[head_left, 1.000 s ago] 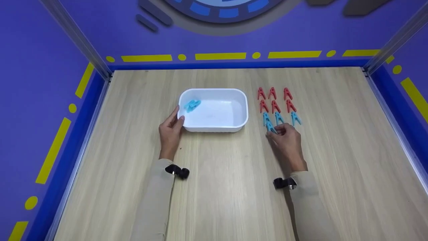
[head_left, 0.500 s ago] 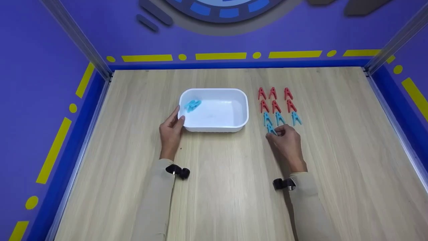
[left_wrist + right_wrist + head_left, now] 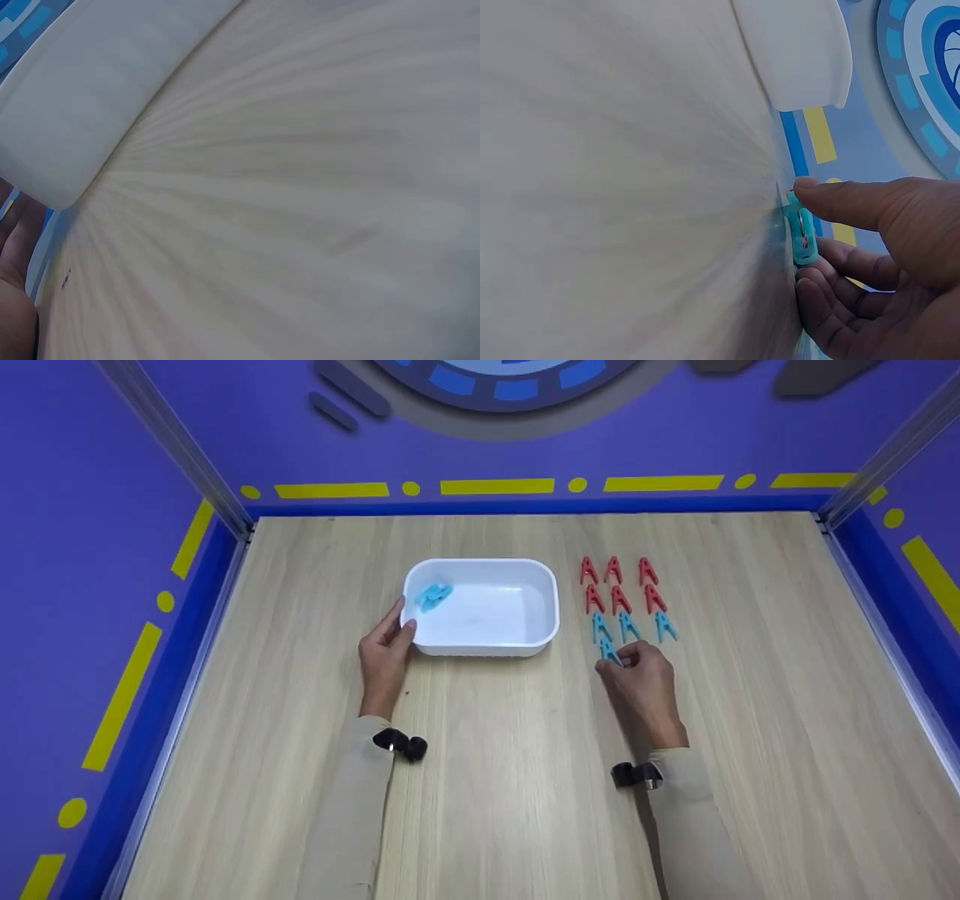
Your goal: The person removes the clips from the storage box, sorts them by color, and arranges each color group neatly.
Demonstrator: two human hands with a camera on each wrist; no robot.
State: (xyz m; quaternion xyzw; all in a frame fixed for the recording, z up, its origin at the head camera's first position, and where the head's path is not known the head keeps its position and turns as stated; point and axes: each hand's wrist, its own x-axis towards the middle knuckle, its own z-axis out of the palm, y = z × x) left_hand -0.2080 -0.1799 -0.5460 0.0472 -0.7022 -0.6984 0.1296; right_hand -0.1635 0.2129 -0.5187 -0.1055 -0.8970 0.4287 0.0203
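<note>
My left hand point(image 3: 384, 660) grips the left wall of a white plastic tub point(image 3: 495, 649), its thumb at the rim. Light blue clothespins point(image 3: 433, 597) lie inside the tub at its left end; how many overlap there is hard to tell. To the right of the tub, my right hand point(image 3: 641, 679) pinches a blue clothespin point(image 3: 608, 651) at the table surface. That clothespin point(image 3: 802, 231) shows between thumb and fingers in the right wrist view. Just beyond it lies a row of blue clothespins point(image 3: 628, 627), with two rows of red clothespins point(image 3: 619, 599) farther back.
All of this stands on a light wooden table point(image 3: 480, 780). A purple-blue wall point(image 3: 495, 454) with yellow marks closes off the back, and similar panels point(image 3: 82, 585) rise at the sides.
The blue clothespin in my right hand has shifted slightly toward me, away from the row beyond it. My left hand and the tub keep their places.
</note>
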